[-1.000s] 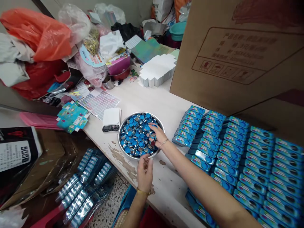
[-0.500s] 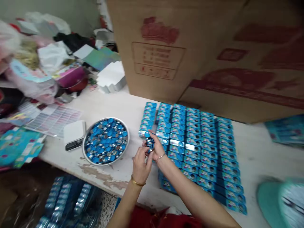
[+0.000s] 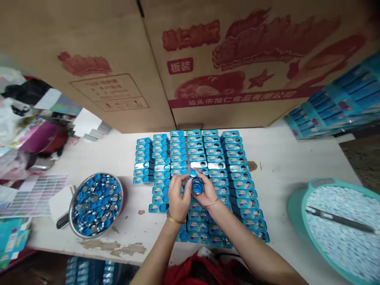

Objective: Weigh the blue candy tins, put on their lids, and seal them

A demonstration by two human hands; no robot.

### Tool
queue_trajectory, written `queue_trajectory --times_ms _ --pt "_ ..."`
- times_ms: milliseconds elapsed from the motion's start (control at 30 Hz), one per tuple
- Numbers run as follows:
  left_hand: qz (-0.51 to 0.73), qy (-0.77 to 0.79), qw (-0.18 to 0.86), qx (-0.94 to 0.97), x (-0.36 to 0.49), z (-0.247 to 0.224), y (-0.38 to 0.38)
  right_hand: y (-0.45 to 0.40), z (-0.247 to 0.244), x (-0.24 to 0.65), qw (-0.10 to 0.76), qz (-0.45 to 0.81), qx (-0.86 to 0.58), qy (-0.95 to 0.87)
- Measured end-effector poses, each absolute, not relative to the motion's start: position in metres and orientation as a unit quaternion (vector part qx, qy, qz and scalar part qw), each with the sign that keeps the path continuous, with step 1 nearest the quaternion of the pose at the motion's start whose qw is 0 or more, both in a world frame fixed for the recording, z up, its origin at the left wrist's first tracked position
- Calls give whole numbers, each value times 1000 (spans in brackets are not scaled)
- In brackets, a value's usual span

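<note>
Over the rows of small blue tins (image 3: pixel 242 184) my two hands meet. My right hand (image 3: pixel 209 194) cups several round blue caps (image 3: pixel 198 186) in its palm and fingers. Against them, my left hand (image 3: pixel 179 198) is closed, thumb and fingers together at a blue cap (image 3: pixel 193 173). The tins stand in several columns, and some at the left show a blue disc on top. To the left sits a metal bowl (image 3: pixel 120 202) full of blue and silver caps.
A large cardboard box (image 3: pixel 124 47) stands behind the tins. At the right is a teal tub (image 3: pixel 311 233) of small pale pieces with a dark tool on it. Blue packs (image 3: pixel 329 107) lie at the back right; bags and papers (image 3: pixel 38 194) fill the left.
The view has turned to the right, so the bowl and tins appear farther left and the teal tub shows more fully. My hands, still together with the caps, are now over the tin columns.
</note>
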State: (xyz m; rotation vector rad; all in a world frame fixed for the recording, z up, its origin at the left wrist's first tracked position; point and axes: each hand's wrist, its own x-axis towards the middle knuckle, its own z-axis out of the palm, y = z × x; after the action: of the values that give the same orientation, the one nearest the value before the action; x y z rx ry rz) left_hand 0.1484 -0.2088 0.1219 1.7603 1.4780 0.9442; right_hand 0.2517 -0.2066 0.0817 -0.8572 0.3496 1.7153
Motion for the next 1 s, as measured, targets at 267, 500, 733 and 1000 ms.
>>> queue_trajectory --times_ms 267,500,733,1000 --pt "248 583 415 653 162 85 -140 -189 73 279 531 740 -413 14" --pt "251 603 388 651 177 54 -33 -164 63 300 528 747 -403 -19" --pt "6 619 244 746 242 40 58 -154 62 322 527 730 -432 -53" --pt "-203 607 206 740 262 44 89 -147 56 333 538 730 -420 -31"
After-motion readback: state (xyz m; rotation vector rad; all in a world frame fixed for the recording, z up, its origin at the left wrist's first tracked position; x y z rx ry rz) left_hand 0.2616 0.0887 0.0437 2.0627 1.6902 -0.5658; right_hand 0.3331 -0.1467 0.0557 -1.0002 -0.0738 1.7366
